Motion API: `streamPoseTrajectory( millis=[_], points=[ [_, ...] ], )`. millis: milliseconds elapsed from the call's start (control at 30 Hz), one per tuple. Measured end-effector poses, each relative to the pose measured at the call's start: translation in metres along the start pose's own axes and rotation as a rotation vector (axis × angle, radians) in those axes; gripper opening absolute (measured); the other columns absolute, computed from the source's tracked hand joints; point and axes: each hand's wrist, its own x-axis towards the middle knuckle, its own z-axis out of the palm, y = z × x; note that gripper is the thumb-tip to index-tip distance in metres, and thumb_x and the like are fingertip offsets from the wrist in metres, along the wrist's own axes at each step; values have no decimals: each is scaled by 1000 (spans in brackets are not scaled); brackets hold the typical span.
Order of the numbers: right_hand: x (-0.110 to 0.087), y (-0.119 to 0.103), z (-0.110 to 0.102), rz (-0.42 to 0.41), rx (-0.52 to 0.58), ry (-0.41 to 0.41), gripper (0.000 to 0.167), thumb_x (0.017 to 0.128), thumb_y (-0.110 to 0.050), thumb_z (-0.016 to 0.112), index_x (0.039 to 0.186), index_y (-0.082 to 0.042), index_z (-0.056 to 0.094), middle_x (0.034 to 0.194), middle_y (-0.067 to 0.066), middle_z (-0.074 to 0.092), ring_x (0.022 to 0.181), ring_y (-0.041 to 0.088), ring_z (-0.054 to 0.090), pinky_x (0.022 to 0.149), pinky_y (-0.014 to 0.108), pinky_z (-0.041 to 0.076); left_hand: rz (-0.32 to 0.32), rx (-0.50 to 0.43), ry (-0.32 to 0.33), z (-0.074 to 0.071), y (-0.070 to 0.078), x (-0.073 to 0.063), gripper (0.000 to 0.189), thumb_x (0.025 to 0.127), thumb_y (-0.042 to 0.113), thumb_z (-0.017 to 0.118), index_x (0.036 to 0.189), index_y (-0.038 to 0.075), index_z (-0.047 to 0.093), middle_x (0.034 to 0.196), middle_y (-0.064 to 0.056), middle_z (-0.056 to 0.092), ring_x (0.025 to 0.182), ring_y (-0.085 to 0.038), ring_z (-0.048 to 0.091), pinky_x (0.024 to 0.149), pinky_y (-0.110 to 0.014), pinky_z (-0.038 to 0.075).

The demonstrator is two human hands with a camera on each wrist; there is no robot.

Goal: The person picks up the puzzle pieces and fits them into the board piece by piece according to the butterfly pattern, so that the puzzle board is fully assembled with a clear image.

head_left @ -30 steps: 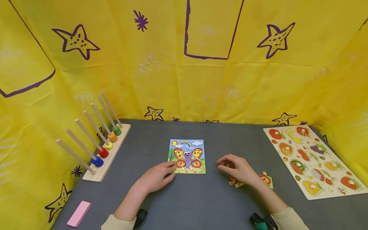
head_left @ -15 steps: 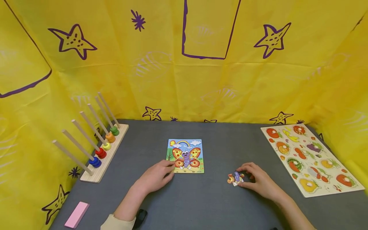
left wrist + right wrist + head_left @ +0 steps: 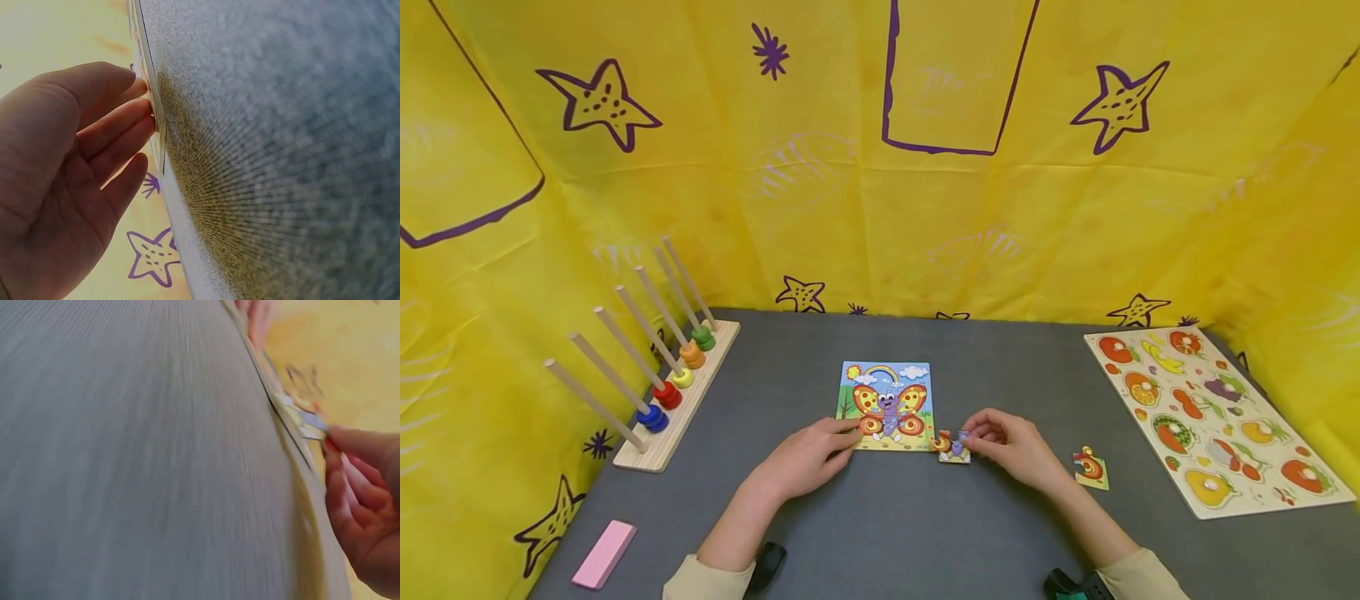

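Observation:
A square butterfly picture board (image 3: 891, 400) lies on the grey table. My left hand (image 3: 812, 454) rests at its lower left, fingertips on the board's edge and the fingers loosely extended; the left wrist view also shows this hand (image 3: 75, 162) at the board's thin edge. Just right of the board's lower corner, my right hand (image 3: 1011, 442) pinches a jigsaw piece (image 3: 953, 450) with an orange swirl and a purple body on it. In the right wrist view, thumb and fingers hold that piece (image 3: 309, 422) at its end. Another jigsaw piece (image 3: 1092, 469) lies right of the right hand.
At the left stands a wooden peg rack (image 3: 677, 408) with coloured rings on upright rods. A pink block (image 3: 605, 554) lies at the front left. A fruit puzzle board (image 3: 1217, 421) lies at the right. Yellow patterned cloth (image 3: 850, 217) rises behind the table.
My right hand has picked up a jigsaw piece from the right and carried it left to beside the butterfly board. The other piece stays behind. My left hand stays at the board.

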Motion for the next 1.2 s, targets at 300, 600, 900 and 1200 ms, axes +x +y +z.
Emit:
streamPoseTrajectory(
  millis=[300, 600, 900, 1200],
  points=[
    [52, -25, 51, -3, -5, 65, 13, 87, -20, 75, 97, -14, 70, 80, -6, 70, 61, 8, 57, 55, 22, 43, -5, -12, -7, 2, -2, 2, 36, 96, 14, 60, 131, 4, 63, 132, -10, 61, 119, -26, 58, 96, -43, 47],
    [65, -29, 68, -67, -126, 81, 9, 84, -18, 77, 90, -14, 72, 72, -11, 66, 58, 4, 50, 55, 24, 39, -41, -24, -14, 4, -2, 3, 39, 98, 21, 58, 135, 7, 60, 129, -8, 61, 115, -24, 58, 95, -43, 47],
    [67, -28, 73, -169, -186, 91, 9, 83, -18, 79, 87, -13, 73, 71, -12, 59, 65, 6, 49, 63, 25, 40, -25, 28, -15, 4, 0, 3, 39, 98, 23, 59, 134, 7, 61, 128, -7, 60, 111, -23, 57, 90, -42, 49],
    [69, -27, 77, -146, -215, 104, 10, 82, -20, 80, 87, -15, 73, 72, -14, 59, 71, 10, 51, 66, 28, 39, -38, 51, -40, 4, 1, 3, 37, 98, 24, 59, 132, 8, 63, 128, -7, 58, 110, -22, 56, 87, -42, 50]
  ],
)
